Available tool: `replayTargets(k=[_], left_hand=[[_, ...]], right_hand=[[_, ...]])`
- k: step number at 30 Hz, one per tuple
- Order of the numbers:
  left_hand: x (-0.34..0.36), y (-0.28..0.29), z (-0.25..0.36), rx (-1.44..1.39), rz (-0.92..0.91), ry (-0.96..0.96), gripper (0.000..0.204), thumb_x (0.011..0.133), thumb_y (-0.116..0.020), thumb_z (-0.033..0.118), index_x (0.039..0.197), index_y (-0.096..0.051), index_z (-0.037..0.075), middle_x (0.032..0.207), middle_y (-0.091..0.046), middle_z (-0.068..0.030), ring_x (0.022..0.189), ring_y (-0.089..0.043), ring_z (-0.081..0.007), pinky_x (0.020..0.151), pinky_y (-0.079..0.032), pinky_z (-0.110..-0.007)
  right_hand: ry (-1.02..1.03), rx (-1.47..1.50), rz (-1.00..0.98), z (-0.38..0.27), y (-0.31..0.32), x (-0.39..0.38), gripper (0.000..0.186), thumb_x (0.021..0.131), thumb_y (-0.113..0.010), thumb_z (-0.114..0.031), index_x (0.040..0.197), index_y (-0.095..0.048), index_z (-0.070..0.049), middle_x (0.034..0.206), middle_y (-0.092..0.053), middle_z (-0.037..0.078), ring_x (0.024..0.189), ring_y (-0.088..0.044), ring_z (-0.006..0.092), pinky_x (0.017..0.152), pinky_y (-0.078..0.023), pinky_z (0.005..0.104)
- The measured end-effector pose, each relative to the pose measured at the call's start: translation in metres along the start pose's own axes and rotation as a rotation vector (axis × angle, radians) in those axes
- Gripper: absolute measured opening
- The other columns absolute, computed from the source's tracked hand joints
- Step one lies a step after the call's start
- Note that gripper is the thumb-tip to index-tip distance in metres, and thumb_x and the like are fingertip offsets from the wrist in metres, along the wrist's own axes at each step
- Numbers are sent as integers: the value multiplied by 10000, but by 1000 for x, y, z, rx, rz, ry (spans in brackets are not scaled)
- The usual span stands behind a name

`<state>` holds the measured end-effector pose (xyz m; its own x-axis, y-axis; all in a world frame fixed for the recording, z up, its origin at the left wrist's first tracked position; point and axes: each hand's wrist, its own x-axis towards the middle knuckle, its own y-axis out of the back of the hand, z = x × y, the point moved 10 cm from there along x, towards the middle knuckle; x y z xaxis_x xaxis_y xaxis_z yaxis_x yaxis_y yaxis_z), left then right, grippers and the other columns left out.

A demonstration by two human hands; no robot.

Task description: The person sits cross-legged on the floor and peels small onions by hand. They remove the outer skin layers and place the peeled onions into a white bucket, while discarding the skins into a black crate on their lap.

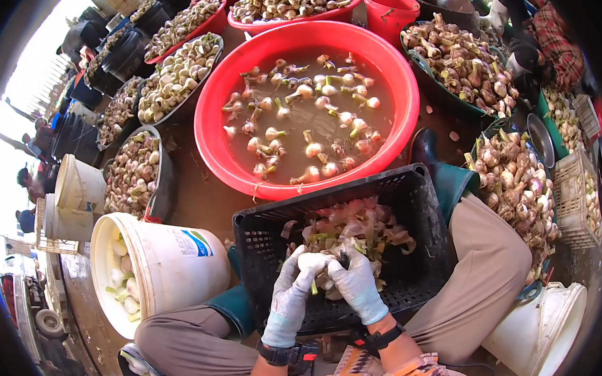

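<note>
Both hands wear whitish work gloves and meet over a black plastic crate (pixel 261 284) between my knees. My left hand (pixel 290 297) is closed round a pale garlic bulb (pixel 315 261), whose short green stem points down. Close against the bulb, my right hand (pixel 359 286) has its fingers pinched together. A small dark bit (pixel 344 259) shows at its fingertips; what it is I cannot make out. Beneath and beyond the hands, the crate holds a heap of pinkish garlic skins (pixel 363 222).
Beyond the crate stands a big red tub (pixel 208 135) of murky water with garlic bulbs floating in it. A white bucket (pixel 183 264) of peeled garlic lies tipped at left. Heaped garlic basins (pixel 512 179) flank both sides; another white bucket (pixel 542 332) is at lower right.
</note>
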<state>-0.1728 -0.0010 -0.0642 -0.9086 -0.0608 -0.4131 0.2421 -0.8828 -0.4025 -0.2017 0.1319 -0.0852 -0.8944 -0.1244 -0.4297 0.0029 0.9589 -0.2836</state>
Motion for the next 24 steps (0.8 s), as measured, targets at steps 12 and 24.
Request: replayTargets(k=[12, 24], left_hand=[[-7, 12, -5, -33, 62, 89, 423, 928, -605, 31, 1316, -456, -44, 1188, -626, -137, 1002, -652, -181, 868, -563, -304], [-9, 4, 1, 199, 168, -101, 395, 886, -646, -30, 1250, -491, -28, 1211, -622, -150, 1120, -606, -194, 969, -504, -320]], right_hand=[[476, -530, 266, -70, 36, -6, 254, 843, -737, -141, 1039, -632, -18, 852, -657, 77, 701, -638, 170, 630, -530, 318], [654, -705, 223, -61, -13, -27, 111, 749, -695, -41, 816, -608, -27, 739, -612, 160, 641, -626, 346, 577, -511, 412]])
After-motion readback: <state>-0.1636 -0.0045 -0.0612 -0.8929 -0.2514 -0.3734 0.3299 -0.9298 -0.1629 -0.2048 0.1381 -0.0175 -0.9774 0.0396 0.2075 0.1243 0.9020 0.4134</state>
